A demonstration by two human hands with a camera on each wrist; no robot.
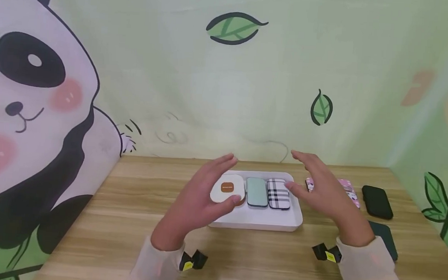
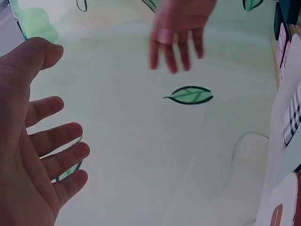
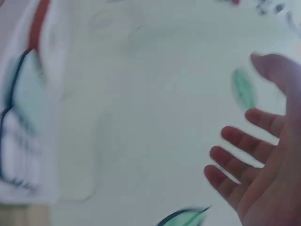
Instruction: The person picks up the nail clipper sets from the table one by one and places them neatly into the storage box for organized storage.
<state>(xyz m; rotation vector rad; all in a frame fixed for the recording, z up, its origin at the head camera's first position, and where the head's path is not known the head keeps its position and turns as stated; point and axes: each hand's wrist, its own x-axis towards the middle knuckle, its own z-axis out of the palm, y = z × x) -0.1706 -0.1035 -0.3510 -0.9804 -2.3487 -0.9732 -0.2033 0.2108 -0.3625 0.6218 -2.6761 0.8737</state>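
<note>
Above the left part of a white tray (image 1: 257,221), my left hand (image 1: 193,194) is held up with its fingers extended and nothing in it. My right hand (image 1: 326,195) hovers over the tray's right edge, also empty, thumb apart from the fingers. Side by side in the tray lie a white rounded case with a brown label (image 1: 226,186), a mint green rectangular case (image 1: 257,192) and a black-and-white plaid case (image 1: 278,194). The left hand partly covers the white case in the head view. Both wrist views show spread fingers (image 2: 61,139) with empty palms.
Right of the tray, partly behind my right hand, lies a pink patterned item (image 1: 349,190). A black rounded case (image 1: 377,202) is beside it, and a dark green flat item (image 1: 385,237) sits near the right sleeve. A printed panda backdrop (image 1: 158,89) stands behind the wooden table (image 1: 126,219).
</note>
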